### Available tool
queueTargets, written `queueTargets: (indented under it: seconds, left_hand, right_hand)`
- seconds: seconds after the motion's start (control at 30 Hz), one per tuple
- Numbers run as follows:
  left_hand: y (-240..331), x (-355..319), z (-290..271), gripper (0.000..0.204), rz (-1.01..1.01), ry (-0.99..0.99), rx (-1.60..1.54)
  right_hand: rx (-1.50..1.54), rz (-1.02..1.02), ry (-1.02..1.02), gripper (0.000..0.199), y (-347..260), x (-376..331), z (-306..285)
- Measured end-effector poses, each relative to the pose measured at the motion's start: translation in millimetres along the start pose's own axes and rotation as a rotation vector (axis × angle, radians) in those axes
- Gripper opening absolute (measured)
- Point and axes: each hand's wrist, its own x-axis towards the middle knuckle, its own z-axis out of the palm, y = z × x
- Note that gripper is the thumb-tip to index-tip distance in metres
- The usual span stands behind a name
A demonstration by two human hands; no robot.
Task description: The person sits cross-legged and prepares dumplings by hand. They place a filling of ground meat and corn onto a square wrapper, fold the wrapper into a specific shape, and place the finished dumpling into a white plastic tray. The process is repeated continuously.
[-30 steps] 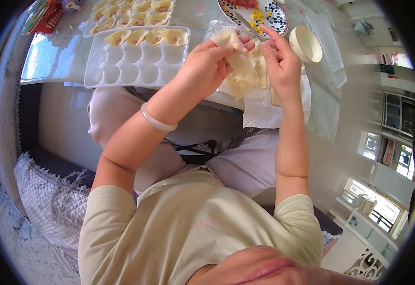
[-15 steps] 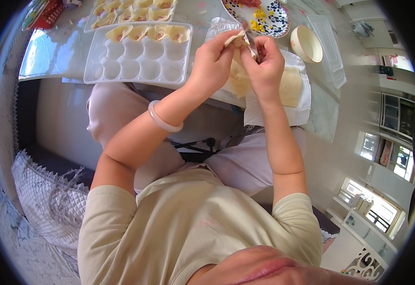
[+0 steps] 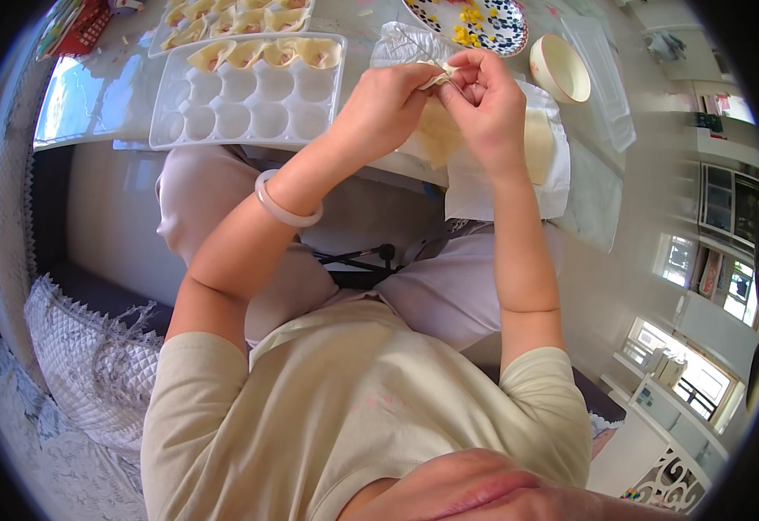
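Pale dough, a small wrapper (image 3: 439, 76), sits pinched between the fingers of our left hand (image 3: 385, 111) and right hand (image 3: 489, 106), above the counter (image 3: 379, 26). Just left lies the white moulded tray (image 3: 249, 108), its far row filled; a cream bowl (image 3: 560, 69) stands right.

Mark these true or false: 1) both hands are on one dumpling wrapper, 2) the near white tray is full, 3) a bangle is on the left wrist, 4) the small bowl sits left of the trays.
1) True: left hand and right hand pinch one dumpling wrapper.
2) False: the near white tray has dumplings only in its far row.
3) True: a pale bangle circles it.
4) False: the small bowl sits to the right, beside the patterned plate.
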Motion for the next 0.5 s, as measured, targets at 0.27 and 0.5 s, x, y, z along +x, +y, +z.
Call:
queueTargets:
  seconds: [0.27,0.5]
  left_hand:
    - [-1.8,4.8,-11.1,0.015,0.103,0.038,-0.018]
    - [-0.9,2.4,-19.2,0.012,0.170,0.047,0.182]
  right_hand:
    - [-0.016,0.084,-0.195,0.009,4.6,6.1,-12.9]
    - [-0.130,0.090,-0.185,0.013,-2.3,-0.7,-8.0]
